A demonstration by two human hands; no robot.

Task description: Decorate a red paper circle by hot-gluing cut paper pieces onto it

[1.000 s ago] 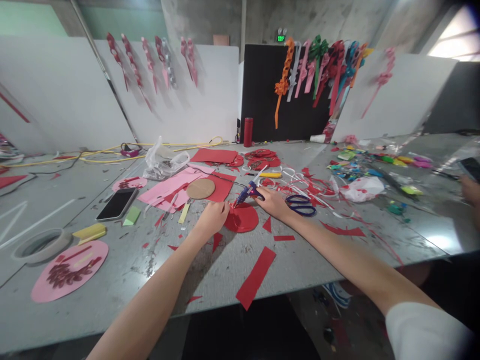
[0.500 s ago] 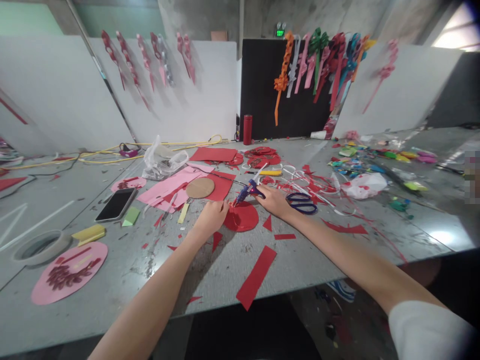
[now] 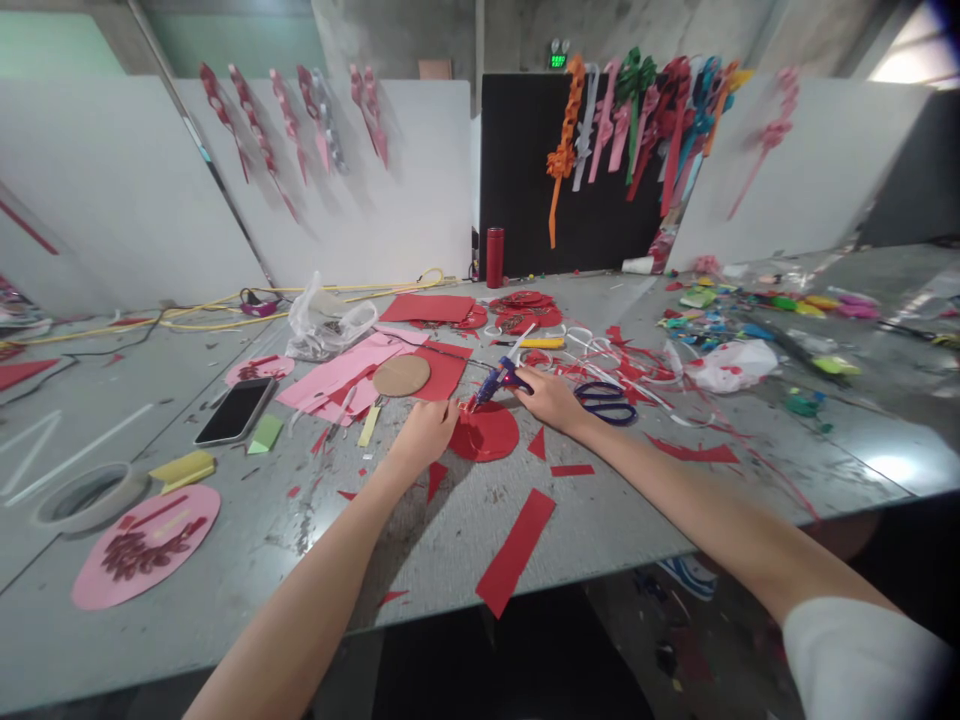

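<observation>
The red disc [image 3: 489, 437] lies flat on the bench [image 3: 607, 530], in front of the person and between the two hands. It looks like card or felt: light, thin, easily bent or creased, and probably best held by its rim, away from any hot glue. The glue gun [image 3: 493, 380] is just beyond the disc, tilted, its nozzle pointing down at the disc's far-left edge, where touching and hovering cannot be told apart. The gun looks light and rigid, a thing to take by the handle, with its tip likely hot and its cord apt to tug.

The right hand [image 3: 550, 397], beyond the disc and to its right, has its fingers wrapped around the gun's handle. The left hand [image 3: 426, 432] is at the disc's far-left edge, its fingers curled in close to the nozzle; whether they pinch the rim or a small piece, or only press down, cannot be told. So the disc sits just right of the left fingers and nearer the person than the right ones.

The scissors [image 3: 606, 404] lie to the right of the disc, a brown round [image 3: 402, 376] beyond it to the left, and a red strip [image 3: 517, 553] on its near side.
</observation>
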